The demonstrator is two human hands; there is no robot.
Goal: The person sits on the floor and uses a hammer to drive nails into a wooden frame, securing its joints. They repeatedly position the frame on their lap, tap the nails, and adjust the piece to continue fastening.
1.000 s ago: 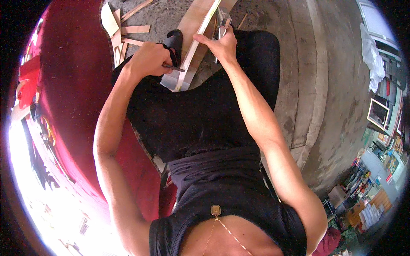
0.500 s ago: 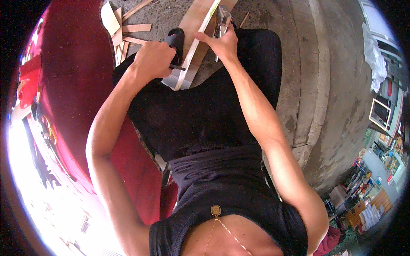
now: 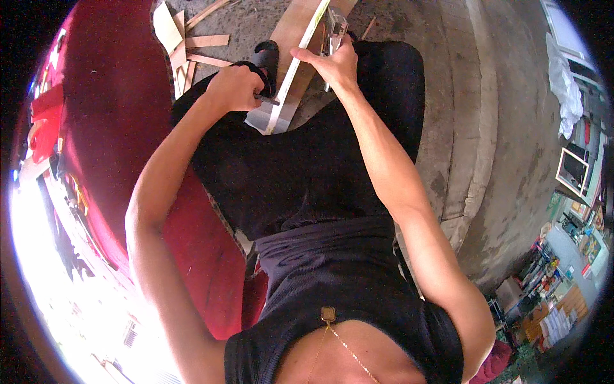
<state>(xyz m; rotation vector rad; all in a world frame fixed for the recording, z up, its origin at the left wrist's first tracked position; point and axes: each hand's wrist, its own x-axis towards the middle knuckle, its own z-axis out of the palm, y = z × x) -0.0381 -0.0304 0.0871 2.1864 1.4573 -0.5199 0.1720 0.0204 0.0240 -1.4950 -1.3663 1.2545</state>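
Over concrete, the forward-running pale strip is flanked: dark tool clenched in left hand, silvery tool in right hand

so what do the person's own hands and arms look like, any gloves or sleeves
The left hand and right hand are ungloved, and no watch or bracelet shows on either wrist. Both arms are uncovered: the black top ends at the shoulders. No markings or cables show on the arms.
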